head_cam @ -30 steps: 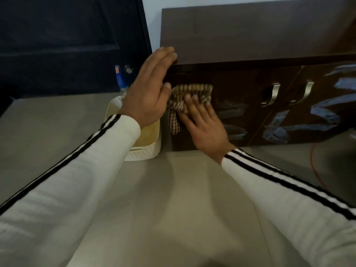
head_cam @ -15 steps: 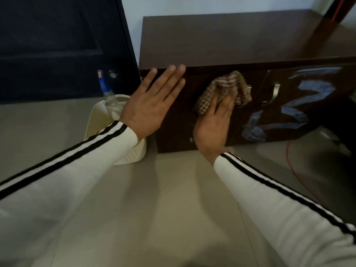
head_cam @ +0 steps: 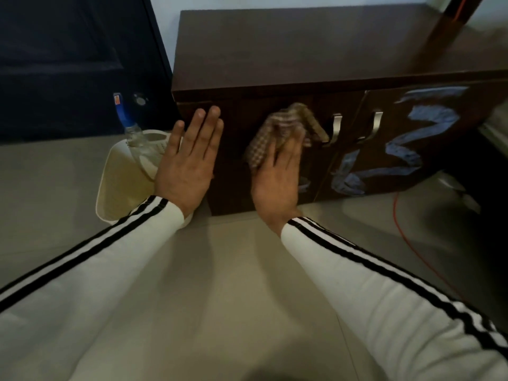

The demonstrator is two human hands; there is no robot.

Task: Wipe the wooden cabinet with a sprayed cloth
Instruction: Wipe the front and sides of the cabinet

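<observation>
Two hands are flat against the front of the wooden cabinet. The right hand presses the checkered cloth on the cabinet door, just left of the metal handles, fingers straight. The left hand rests near the cabinet's left edge, fingers spread, holding nothing. A cream basket with a spray bottle stands left of the cabinet.
</observation>
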